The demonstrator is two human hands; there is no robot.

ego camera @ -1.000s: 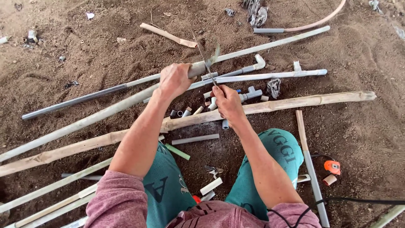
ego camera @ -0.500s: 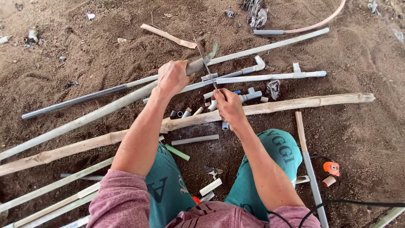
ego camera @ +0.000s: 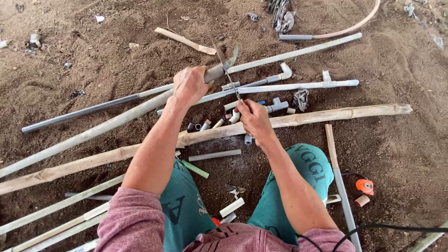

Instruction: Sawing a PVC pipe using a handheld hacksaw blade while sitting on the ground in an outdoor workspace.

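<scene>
My left hand is clenched around the long grey pipe slanting across the sandy ground, while my right hand grips a thin saw blade set across its end, above a wooden pole.

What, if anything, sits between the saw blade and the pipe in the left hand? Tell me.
Nothing visible does. The left hand grips the grey pipe near its end, and the thin blade held by the right hand already crosses the pipe just beyond the fingers. The loose pipe offcuts lie lower, on the sand.
</scene>
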